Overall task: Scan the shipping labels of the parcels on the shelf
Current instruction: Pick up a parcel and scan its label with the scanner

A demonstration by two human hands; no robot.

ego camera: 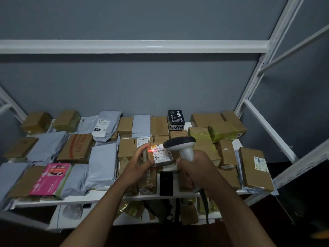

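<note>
Both forearms reach forward over the near edge of the white shelf (99, 197), which is crowded with brown boxes and grey mailer bags. The left hand (138, 163) holds a small cardboard parcel (156, 160) lifted above the shelf's middle, fingers (142, 148) curled round its left side and its shipping label (161, 153) facing up. The right hand (195, 171), just right of it, has its fingers clenched round the handle of a grey scanner (181, 144), whose head points left at the label. A red line (151, 151) glows across the label's far-left edge.
</note>
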